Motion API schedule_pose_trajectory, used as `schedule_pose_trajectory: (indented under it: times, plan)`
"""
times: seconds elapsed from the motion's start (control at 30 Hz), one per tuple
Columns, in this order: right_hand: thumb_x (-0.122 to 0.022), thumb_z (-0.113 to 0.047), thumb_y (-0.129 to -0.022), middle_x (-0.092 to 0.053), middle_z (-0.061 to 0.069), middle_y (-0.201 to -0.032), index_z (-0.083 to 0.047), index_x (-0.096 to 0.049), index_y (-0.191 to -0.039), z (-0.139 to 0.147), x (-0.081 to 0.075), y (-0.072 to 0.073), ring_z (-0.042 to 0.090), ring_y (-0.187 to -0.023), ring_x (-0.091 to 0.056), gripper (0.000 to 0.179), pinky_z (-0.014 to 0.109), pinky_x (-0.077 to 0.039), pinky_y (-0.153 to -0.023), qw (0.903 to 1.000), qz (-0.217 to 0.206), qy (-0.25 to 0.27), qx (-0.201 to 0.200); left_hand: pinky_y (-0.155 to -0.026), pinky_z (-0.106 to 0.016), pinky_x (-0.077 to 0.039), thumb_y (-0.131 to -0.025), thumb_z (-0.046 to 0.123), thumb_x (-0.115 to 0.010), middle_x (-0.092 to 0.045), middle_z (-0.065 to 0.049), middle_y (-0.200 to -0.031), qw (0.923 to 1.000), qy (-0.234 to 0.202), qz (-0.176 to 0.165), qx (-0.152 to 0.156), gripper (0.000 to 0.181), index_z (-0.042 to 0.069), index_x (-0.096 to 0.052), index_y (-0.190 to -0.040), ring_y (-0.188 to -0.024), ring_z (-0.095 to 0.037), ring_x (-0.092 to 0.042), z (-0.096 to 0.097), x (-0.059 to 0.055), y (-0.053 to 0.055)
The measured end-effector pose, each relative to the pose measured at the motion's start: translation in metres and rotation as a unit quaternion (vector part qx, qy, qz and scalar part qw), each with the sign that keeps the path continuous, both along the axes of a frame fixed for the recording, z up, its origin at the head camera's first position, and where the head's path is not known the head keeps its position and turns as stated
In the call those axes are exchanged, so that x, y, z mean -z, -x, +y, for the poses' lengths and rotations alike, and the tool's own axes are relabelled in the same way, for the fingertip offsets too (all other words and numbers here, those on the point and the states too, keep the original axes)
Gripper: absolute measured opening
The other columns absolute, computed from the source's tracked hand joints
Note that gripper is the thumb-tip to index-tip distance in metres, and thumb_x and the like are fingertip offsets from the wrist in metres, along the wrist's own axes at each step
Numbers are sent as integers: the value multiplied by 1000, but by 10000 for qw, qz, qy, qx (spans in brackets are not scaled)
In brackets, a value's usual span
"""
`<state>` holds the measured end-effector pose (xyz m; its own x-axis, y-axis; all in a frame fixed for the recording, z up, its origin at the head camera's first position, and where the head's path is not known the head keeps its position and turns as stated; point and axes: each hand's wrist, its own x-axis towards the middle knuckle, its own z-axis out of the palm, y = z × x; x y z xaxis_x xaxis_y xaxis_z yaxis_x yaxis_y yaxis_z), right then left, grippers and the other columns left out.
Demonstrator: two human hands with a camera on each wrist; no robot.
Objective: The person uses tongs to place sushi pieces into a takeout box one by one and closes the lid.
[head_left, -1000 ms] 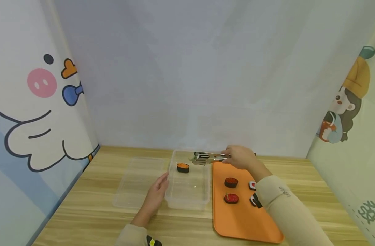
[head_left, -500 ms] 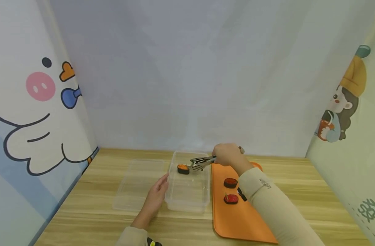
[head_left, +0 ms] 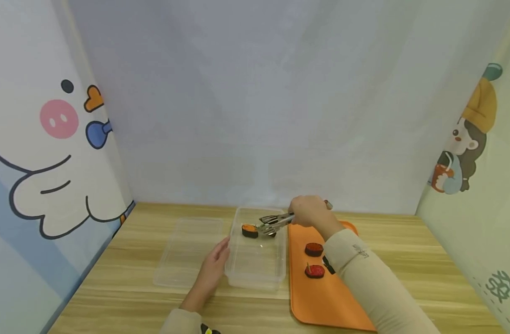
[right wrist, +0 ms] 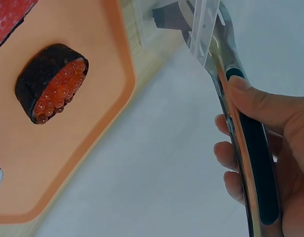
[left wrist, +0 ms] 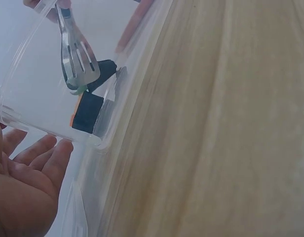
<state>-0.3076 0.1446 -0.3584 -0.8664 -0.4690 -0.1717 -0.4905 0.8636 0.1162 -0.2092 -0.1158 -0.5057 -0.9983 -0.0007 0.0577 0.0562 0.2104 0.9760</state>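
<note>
My right hand grips metal serving tongs, thumb on the dark handle in the right wrist view. The slotted tong heads reach down inside a clear plastic container. Beside them in the container sits an orange-topped sushi piece wrapped in seaweed. A second dark-wrapped sushi piece lies by the tong heads, partly covered by them; whether they still pinch it I cannot tell. Against the container's left wall rests my left hand, its fingers extended and relaxed.
An orange tray lies right of the container. It bears a red roe sushi, a red-topped sushi and a dark-and-white piece partly behind the sleeve. A flat clear lid lies on the left.
My right hand has moved left and the tongs have dipped into the container, bringing the second sushi piece down near the orange-topped one. My left hand stays at the container wall.
</note>
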Motion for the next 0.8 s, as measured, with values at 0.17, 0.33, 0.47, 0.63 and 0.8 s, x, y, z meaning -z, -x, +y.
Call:
schedule_pose_trajectory:
  times: [0.17,0.33,0.47,0.63,0.8]
  plan:
    - [-73,-29,-89,-66,4,-119,-16,-71,-119,14,-1,0,26,-102,-63,33,42,-55,-73,9993,-142,320,145,-109,-52,-32,-106,18,-44,-41,-24,-146,10000,36,41,-17,44,2,-41,-147,-132,-40,-39,1,1,1]
    - [-72,-27,-90,-65,7,-122,-12,-68,-125,33,-3,-1,26,-103,-63,39,45,-54,-78,9960,-362,792,174,-109,-53,-31,-106,14,-43,-39,-27,-145,9999,-76,95,30,44,-3,-39,-146,-133,-43,-37,1,4,3]
    - [-72,-26,-90,-63,13,-123,-7,-66,-126,56,-3,-5,22,-80,-59,41,36,-48,-62,9873,-542,1453,338,-109,-53,-30,-105,12,-43,-39,-28,-145,9998,-177,79,43,44,-4,-39,-146,-133,-43,-37,3,5,3]
    - [-72,-27,-90,-61,14,-118,-5,-65,-127,88,-1,-14,26,-87,-58,43,36,-46,-61,9810,-498,1832,401,-109,-52,-31,-106,16,-43,-40,-26,-145,10000,-57,27,10,44,0,-40,-146,-133,-41,-38,4,3,2]
    - [-71,-25,-91,-63,12,-111,-1,-64,-127,116,3,-25,27,-91,-60,44,43,-52,-72,9781,-377,2048,75,-110,-52,-30,-106,22,-44,-41,-24,-146,10000,-7,-58,-67,45,4,-41,-147,-133,-41,-38,2,1,1]
